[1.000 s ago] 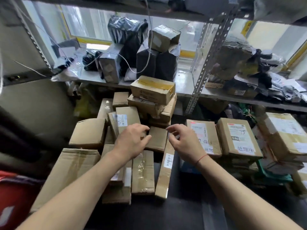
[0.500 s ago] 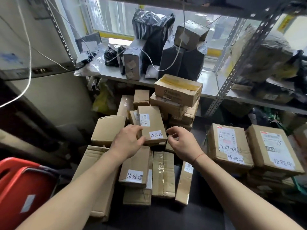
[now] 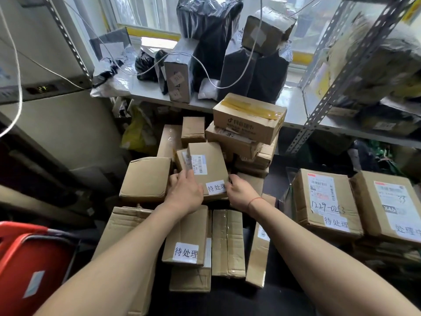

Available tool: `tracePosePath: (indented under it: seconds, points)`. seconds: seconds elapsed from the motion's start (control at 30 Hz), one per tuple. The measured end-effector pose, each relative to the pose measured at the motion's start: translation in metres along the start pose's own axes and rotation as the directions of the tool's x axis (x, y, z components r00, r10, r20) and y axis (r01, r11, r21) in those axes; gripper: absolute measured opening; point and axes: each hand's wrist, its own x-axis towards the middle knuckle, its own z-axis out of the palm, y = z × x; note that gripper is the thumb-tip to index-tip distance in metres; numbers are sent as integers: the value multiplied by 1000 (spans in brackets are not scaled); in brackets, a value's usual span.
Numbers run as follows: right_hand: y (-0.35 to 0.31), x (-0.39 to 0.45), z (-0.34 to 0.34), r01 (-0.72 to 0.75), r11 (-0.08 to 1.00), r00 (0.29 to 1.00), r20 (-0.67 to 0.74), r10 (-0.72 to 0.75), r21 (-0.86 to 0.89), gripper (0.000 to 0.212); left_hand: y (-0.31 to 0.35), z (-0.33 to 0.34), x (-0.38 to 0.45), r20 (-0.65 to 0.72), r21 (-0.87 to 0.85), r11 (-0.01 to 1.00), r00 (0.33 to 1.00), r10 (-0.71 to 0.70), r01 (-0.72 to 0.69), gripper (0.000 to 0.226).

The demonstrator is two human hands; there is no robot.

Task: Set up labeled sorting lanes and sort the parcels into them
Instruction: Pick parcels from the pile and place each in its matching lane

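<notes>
A small cardboard box [image 3: 210,166] with a barcode sticker and a white handwritten label lies on top of the pile of parcels. My left hand [image 3: 185,190] grips its left edge, thumb on top. At its lower right corner, beside the white label, my right hand [image 3: 239,192] pinches the box. In front of it lies another labeled box [image 3: 189,233]. Two larger labeled boxes [image 3: 328,201] [image 3: 391,206] sit at the right.
A stack of taped cartons [image 3: 248,119] rises behind the held box. Black-wrapped parcels [image 3: 255,74] and cables crowd the grey shelf [image 3: 148,90]. A perforated metal upright [image 3: 337,87] stands at the right. A red crate [image 3: 29,258] is at the lower left.
Both hands have closed in on the small labeled box, the left onto its left edge and the right onto its label corner. The view has shifted left and down.
</notes>
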Motion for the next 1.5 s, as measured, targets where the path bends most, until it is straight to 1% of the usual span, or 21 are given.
tracePosePath:
  seconds: [0.1, 0.2, 0.3, 0.37, 0.43, 0.5, 0.6, 0.73, 0.8, 0.9, 1.0, 1.07, 1.13, 1.2, 1.27, 1.37, 1.5]
  points:
    - [0, -4, 1, 16, 997, 1000, -20, -14, 79, 30, -1, 2, -1, 2, -69, 998, 1000, -8, 8, 43]
    - [-1, -8, -4, 47, 986, 998, -40, -41, 159, 33, -1, -6, -7, -17, -174, 985, 1000, -15, 12, 40]
    - [-1, -11, -10, 111, 975, 992, -87, -95, 195, 37, 5, -22, -19, -85, -269, 963, 996, -10, -13, 34]
    - [-1, -16, -14, 143, 947, 988, -96, -120, 286, 40, 7, -32, -28, -153, -322, 946, 988, -20, -31, 29]
    - [-1, -23, -21, 156, 901, 988, -71, -140, 405, 45, 5, -40, -33, -208, -385, 921, 978, -32, -51, 26]
    - [0, -31, -29, 151, 858, 987, -28, -158, 490, 52, 3, -44, -37, -225, -449, 892, 973, -56, -53, 24]
    - [3, -42, -36, 142, 831, 985, 10, -174, 538, 60, 4, -47, -41, -203, -502, 864, 976, -83, -31, 23]
    - [6, -55, -39, 94, 800, 989, 40, -145, 593, 53, 6, -40, -44, -197, -511, 859, 978, -68, -43, 22]
    - [7, -61, -39, 110, 829, 991, 8, -137, 548, 51, 10, -36, -47, -186, -517, 853, 982, -34, -69, 26]
    - [11, -69, -40, 163, 921, 986, -88, -141, 355, 48, 15, -31, -53, -170, -522, 845, 985, 30, -116, 48]
    - [22, -83, -45, 154, 962, 984, -127, -127, 225, 46, 21, -24, -53, -154, -572, 810, 987, 51, -131, 47]
    - [30, -93, -52, 150, 976, 980, -153, -126, 156, 48, 31, -20, -53, -109, -616, 780, 992, 57, -113, 47]
    - [39, -104, -64, 152, 980, 974, -186, -126, 130, 49, 45, -15, -54, -78, -661, 743, 994, 78, -110, 48]
    - [51, -114, -78, 166, 976, 967, -217, -133, 141, 48, 62, -10, -54, -69, -670, 729, 990, 121, -136, 49]
    - [63, -125, -94, 170, 971, 962, -243, -126, 167, 45, 79, -4, -54, -59, -667, 727, 984, 166, -163, 50]
    - [83, -139, -118, 161, 976, 948, -300, -111, 148, 42, 109, 7, -53, -37, -654, 734, 977, 211, -183, 49]
    - [110, -158, -150, 115, 987, 928, -366, -66, 114, 45, 153, 26, -52, -29, -645, 731, 962, 270, -225, 48]
